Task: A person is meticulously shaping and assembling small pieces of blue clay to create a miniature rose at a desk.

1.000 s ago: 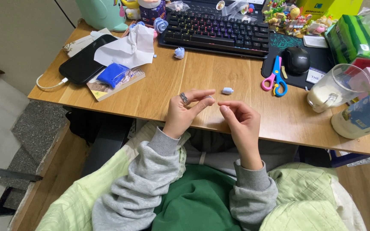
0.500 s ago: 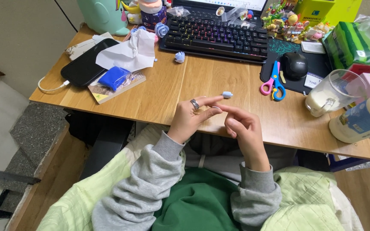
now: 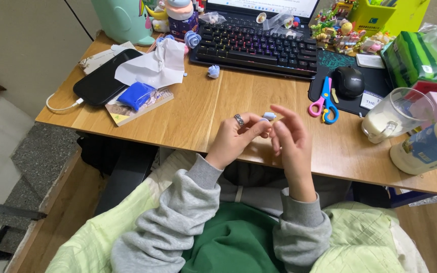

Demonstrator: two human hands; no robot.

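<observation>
A small pale-blue clay piece is pinched at the fingertips of the left hand, which wears a ring and is closed around it; the piece is held just above the near edge of the desk, over the lap. The right hand is held beside it at three o'clock, fingers loosely spread and empty, its fingertips close to the piece; whether they touch it cannot be told.

The piece is judged likely to be squashed or smeared if the pinch is tightened, since it looks soft. It could also slip from so narrow a grip and fall into the lap.

The piece appears tiny, rounded and matte, pale blue, its shape too small to make out. A similar blue flower-like lump lies at eleven o'clock, in front of the keyboard. At two o'clock, scissors lie beside a mouse; a glass mug of milk stands at three o'clock.
</observation>
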